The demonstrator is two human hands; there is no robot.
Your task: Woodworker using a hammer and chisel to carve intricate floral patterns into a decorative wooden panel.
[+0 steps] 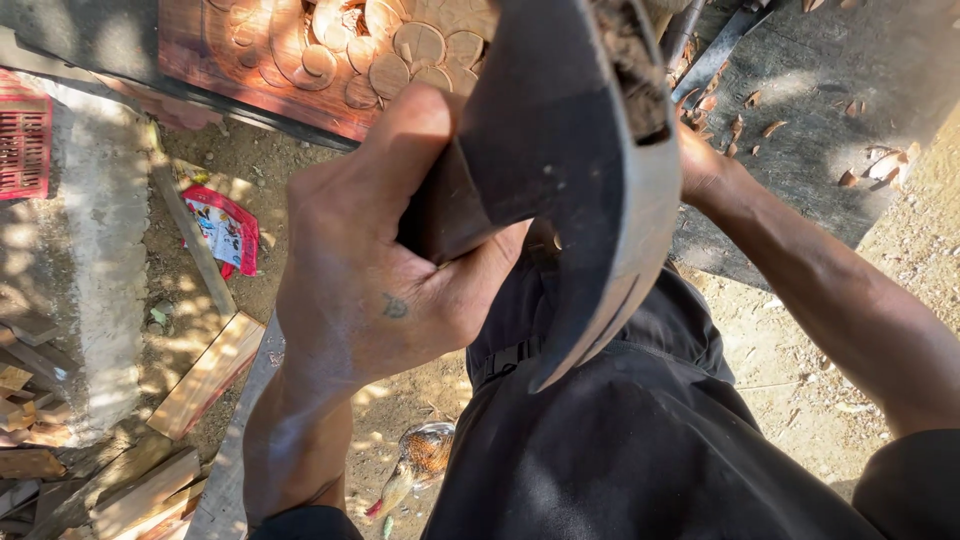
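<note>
My left hand [365,265] is raised close to the camera, closed around the narrow end of a dark steel axe-like blade [590,190]. The blade's curved edge points down over my black trousers [640,440]. My right arm reaches in from the right. Only the wrist and heel of my right hand [705,165] show, because the rest is hidden behind the blade. A reddish carved wooden panel [330,55] with rounded petal shapes lies beyond the blade at the top.
A dark board [820,110] at upper right carries wood chips [880,165] and metal tools [720,40]. On the dirt at left lie a red packet [225,230], wood offcuts [205,375], a concrete block [100,250] and a red crate [22,135]. A brown bird [420,460] stands below.
</note>
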